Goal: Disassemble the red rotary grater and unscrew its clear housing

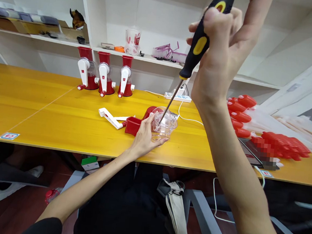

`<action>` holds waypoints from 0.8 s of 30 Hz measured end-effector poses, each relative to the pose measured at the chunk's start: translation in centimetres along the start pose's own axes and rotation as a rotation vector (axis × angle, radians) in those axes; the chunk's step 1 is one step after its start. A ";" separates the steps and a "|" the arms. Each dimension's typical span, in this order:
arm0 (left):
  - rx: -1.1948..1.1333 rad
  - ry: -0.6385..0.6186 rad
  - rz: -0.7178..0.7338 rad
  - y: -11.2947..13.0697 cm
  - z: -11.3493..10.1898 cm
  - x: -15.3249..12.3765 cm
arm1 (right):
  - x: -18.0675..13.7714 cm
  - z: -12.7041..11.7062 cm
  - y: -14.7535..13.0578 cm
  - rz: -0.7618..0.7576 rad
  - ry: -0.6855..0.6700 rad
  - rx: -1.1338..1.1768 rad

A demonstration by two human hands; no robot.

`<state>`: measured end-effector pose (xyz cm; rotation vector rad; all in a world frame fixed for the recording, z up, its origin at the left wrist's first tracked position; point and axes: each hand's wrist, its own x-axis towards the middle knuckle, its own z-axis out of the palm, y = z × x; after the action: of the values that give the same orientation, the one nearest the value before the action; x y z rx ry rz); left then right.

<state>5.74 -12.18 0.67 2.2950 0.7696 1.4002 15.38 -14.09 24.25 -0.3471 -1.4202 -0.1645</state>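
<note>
My left hand (144,134) grips a clear plastic cup-shaped part (164,125) standing on the yellow table (62,123). My right hand (218,53) is raised high and closed around the black and yellow handle of a long screwdriver (199,44). The metal shaft slants down and its tip sits inside the clear part. A red plastic housing (133,125) lies just left of the clear part, touching a white crank handle (109,117).
Three assembled red and white hand-crank machines (105,74) stand at the table's back. A white power strip (178,96) with cable lies behind the clear part. Several red plastic parts (279,144) are piled at right. Shelves with clutter run behind. A bag sits under the table.
</note>
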 end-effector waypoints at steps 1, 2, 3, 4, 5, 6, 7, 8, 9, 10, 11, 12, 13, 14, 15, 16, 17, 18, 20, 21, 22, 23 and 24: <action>0.000 -0.003 0.001 0.0 0.0 0.0 | 0.0 0.0 -0.3 -0.007 0.005 -0.014; -0.001 -0.004 0.002 0.0 0.0 0.0 | 0.0 0.0 -0.5 -0.017 0.004 -0.025; -0.002 -0.004 0.000 0.1 -0.1 0.0 | 0.0 0.0 -0.6 -0.022 0.002 -0.037; -0.003 -0.002 -0.003 0.1 -0.1 0.0 | 0.0 0.0 -0.5 -0.027 -0.002 -0.049; -0.004 0.000 -0.006 0.1 -0.1 0.0 | 0.1 0.0 -0.2 -0.034 -0.002 -0.054; -0.005 0.002 -0.009 0.1 -0.1 0.0 | 0.1 0.0 0.1 -0.039 -0.004 -0.050; -0.004 0.002 -0.011 0.1 -0.1 0.0 | 0.1 0.0 0.4 -0.048 -0.010 -0.033; -0.003 0.000 -0.012 0.1 -0.1 0.0 | 0.2 0.0 0.8 -0.060 -0.018 -0.003; -0.002 -0.003 -0.012 0.1 -0.1 0.0 | 0.2 0.0 1.1 -0.073 -0.021 0.039; -0.003 -0.007 -0.013 0.1 -0.1 0.0 | 0.2 0.0 1.3 -0.078 -0.023 0.083; -0.003 -0.010 -0.014 0.2 -0.1 0.0 | 0.2 0.0 1.3 -0.069 -0.028 0.119; -0.004 -0.012 -0.015 0.2 -0.1 0.0 | 0.1 0.0 1.2 -0.060 -0.027 0.141; -0.006 -0.012 -0.015 0.2 -0.2 0.0 | 0.1 0.1 1.0 -0.049 -0.021 0.146; -0.007 -0.011 -0.015 0.2 -0.2 0.0 | 0.0 0.1 0.7 -0.033 -0.011 0.129; -0.008 -0.010 -0.015 0.2 -0.2 0.1 | 0.0 0.1 0.3 -0.019 -0.002 0.095; -0.010 -0.011 -0.014 0.3 -0.2 0.1 | 0.0 0.2 0.0 -0.006 0.008 0.052; -0.011 -0.011 -0.012 0.3 -0.3 0.1 | -0.1 0.2 -0.4 -0.002 0.015 0.013; -0.012 -0.013 -0.010 0.3 -0.3 0.1 | -0.1 0.2 -0.6 -0.006 0.019 -0.014; -0.008 -0.015 -0.006 0.3 -0.3 0.1 | -0.1 0.2 -0.9 -0.015 0.019 -0.032; -0.005 -0.015 -0.005 0.3 -0.3 0.1 | -0.1 0.1 -0.8 -0.024 0.020 -0.027; 0.000 -0.015 -0.005 0.3 -0.3 0.1 | -0.1 0.1 -0.7 -0.026 0.017 -0.024; 0.003 -0.015 -0.007 0.3 -0.3 0.1 | -0.1 0.1 -0.4 -0.028 0.014 -0.024; 0.004 -0.014 -0.009 0.2 -0.3 0.1 | -0.1 0.1 -0.2 -0.036 0.016 -0.023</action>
<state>5.59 -12.31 0.98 2.2987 0.7779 1.3791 15.23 -14.21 24.21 -0.3388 -1.4106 -0.2133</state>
